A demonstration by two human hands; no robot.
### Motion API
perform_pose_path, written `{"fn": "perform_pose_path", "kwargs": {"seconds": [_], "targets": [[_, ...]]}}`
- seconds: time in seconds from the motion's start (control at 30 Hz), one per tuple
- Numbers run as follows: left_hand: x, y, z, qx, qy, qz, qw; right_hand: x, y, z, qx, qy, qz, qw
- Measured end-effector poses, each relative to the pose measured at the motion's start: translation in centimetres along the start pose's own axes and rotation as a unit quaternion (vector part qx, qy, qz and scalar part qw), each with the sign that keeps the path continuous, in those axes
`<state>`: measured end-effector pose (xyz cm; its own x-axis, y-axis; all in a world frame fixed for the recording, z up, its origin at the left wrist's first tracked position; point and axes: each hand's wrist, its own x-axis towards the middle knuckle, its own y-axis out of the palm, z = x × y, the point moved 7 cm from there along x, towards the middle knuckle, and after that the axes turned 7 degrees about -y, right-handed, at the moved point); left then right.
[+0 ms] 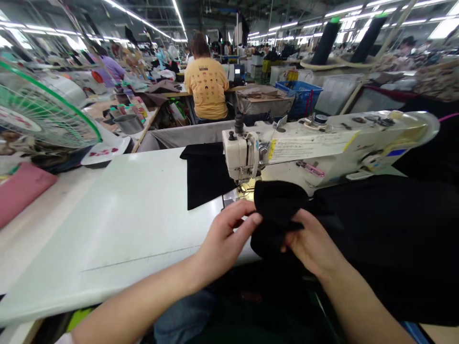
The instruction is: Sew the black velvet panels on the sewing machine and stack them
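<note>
Pinching floppy, curled blk fabric [275, 203] w/ L hand [226, 235] + R hand [312, 244] nr front edge of white worktop [143, 210]; open room toward front-left corner.

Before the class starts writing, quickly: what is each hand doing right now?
Left hand: closed, pinching the left edge of the black fabric.
Right hand: closed, holding the same black fabric at its right side.
</note>
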<state>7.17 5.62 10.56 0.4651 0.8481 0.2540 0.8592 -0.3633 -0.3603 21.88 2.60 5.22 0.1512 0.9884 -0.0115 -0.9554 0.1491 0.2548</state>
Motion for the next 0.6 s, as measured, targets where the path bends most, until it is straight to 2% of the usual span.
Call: {"fn": "perform_pose_path", "kwargs": {"seconds": [0.03,0.1,0.17,0.27,0.33,0.43,0.5,0.53,0.57,0.6], "targets": [[0.4,-0.8,0.1,0.012,-0.008,-0.032,0.999,0.0,0.4,0.1,0.034,-0.02,0.004,0.999],[0.7,-2.1,-0.5,0.051,0.014,-0.079,0.995,-0.6,0.5,1.4,0.058,-0.113,-0.008,0.992],[0.5,-2.7,-1.5,0.082,0.058,-0.096,0.99,-1.8,0.4,2.9,-0.029,-0.207,-0.037,0.977],[-0.2,-2.8,-2.4,0.05,0.064,-0.091,0.993,-3.4,0.9,4.7,-0.233,-0.295,-0.098,0.921],[-0.6,-2.3,-2.6,0.005,0.038,-0.059,0.998,-3.6,1.5,5.3,-0.29,-0.318,-0.103,0.897],[-0.8,-2.1,-2.6,-0.041,-0.01,-0.018,0.999,-3.1,2.7,5.5,-0.29,-0.324,-0.034,0.9],[-0.8,-3.1,-2.5,-0.06,-0.04,-0.032,0.997,-2.9,3.5,5.7,-0.293,-0.339,0.038,0.893],[-0.6,-4.0,-2.3,-0.067,-0.056,-0.047,0.995,-2.9,3.5,6.1,-0.297,-0.35,0.054,0.887],[-0.4,-5.1,-2.1,-0.073,-0.073,-0.068,0.992,-2.8,3.1,6.7,-0.305,-0.358,0.045,0.881],[-0.1,-6.3,-2.0,-0.08,-0.088,-0.09,0.989,-2.5,2.3,7.4,-0.317,-0.356,0.011,0.879]]}}
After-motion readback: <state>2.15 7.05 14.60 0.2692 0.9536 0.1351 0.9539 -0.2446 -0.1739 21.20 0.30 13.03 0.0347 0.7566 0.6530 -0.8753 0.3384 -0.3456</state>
